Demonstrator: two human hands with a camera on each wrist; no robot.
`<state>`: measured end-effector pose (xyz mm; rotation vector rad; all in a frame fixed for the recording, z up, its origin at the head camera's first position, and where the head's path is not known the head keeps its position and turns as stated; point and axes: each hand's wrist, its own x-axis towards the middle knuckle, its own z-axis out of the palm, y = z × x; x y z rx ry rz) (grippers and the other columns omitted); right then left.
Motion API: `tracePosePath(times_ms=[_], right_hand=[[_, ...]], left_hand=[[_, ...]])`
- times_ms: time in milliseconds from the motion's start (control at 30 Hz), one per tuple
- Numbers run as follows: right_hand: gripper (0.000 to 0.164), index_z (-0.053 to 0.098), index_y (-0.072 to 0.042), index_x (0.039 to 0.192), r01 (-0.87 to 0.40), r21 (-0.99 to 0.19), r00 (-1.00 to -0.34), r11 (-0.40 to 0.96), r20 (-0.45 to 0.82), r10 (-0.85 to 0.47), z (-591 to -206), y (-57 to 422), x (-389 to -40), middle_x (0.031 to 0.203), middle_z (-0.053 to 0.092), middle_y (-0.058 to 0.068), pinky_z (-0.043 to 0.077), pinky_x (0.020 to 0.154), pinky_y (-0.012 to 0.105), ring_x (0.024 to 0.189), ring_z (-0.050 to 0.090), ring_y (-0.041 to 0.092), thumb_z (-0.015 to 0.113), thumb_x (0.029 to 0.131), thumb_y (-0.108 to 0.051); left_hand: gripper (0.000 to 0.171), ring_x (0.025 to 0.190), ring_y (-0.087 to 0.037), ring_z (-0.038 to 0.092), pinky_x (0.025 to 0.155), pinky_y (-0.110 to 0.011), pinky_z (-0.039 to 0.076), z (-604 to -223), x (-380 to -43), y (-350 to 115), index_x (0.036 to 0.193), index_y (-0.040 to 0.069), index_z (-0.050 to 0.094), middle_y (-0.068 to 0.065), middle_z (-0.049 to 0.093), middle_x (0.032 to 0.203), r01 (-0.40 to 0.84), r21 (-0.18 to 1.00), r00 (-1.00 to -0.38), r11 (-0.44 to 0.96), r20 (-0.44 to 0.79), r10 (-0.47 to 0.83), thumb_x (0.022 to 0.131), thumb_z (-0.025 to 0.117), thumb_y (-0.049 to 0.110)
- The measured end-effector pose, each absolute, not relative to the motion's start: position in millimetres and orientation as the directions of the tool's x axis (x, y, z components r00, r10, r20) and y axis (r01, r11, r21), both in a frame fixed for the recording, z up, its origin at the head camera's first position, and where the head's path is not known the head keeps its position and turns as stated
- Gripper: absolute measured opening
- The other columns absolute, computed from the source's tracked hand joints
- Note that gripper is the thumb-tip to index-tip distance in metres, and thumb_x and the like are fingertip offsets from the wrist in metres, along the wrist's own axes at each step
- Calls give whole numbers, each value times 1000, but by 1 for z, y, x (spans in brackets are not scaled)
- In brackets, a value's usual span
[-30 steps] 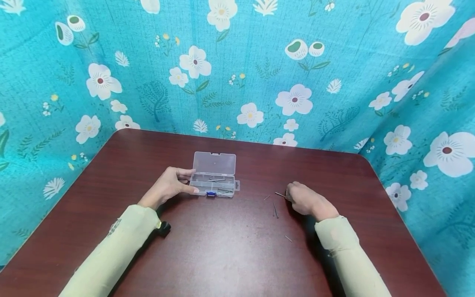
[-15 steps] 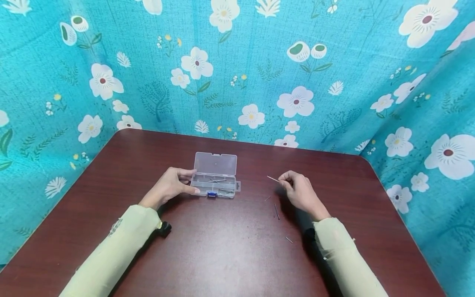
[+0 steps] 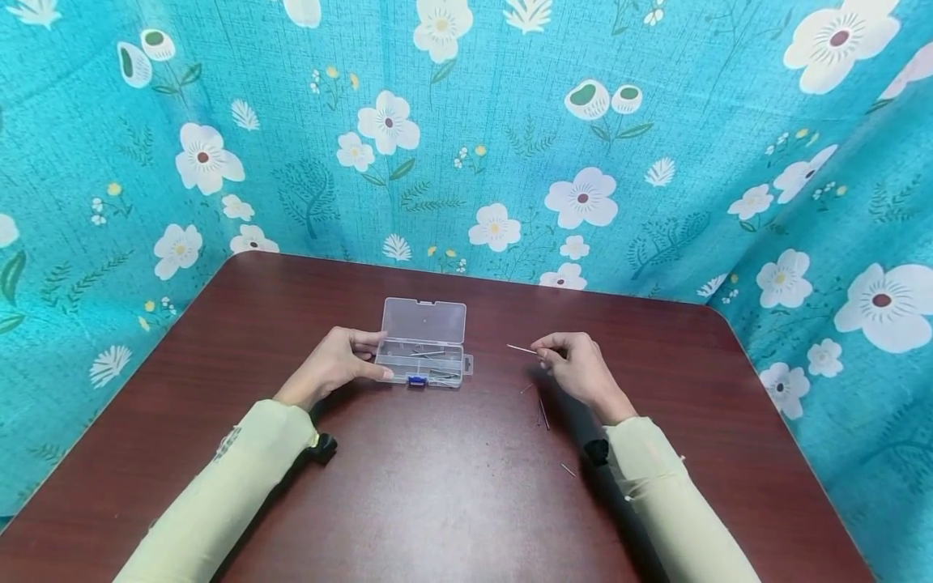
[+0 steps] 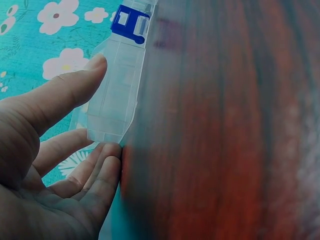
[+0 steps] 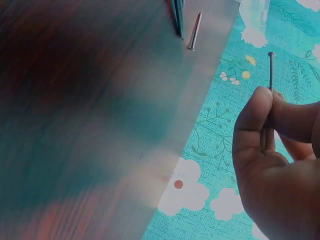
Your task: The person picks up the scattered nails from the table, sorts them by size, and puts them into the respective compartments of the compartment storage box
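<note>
A clear plastic compartment box with a blue latch stands with its lid raised, left of the table's middle. Several nails lie in its compartments. My left hand holds the box's left end; in the left wrist view the thumb is on the latch side of the box wall and fingertips touch its end. Right of the box, above the table, my right hand pinches a nail between thumb and fingers, its head sticking out. Loose nails lie below that hand.
One small nail lies nearer the front, and another lies between the box and the right hand. The dark red table ends at the back against a turquoise flowered curtain.
My right hand has lifted the nail from the table and moved left with it toward the box. The left hand stays on the box, which has not visibly moved.
</note>
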<state>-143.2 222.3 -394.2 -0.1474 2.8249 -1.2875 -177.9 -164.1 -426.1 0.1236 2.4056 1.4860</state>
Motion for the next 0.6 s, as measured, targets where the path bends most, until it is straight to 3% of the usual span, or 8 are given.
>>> tracePosePath(times_ms=[600], right_hand=[[15,76,1,105,-65,-829,-990,555,-16,-140,-398,176,-159,93,72,19,53,67,33,75,64,23,63,98,0]], left_hand=[[78,109,-29,62,84,-33,55,-425,-178,-162,137,6,63,-15,68,124,-81,871,-949,484,-216,231,67,96,14]])
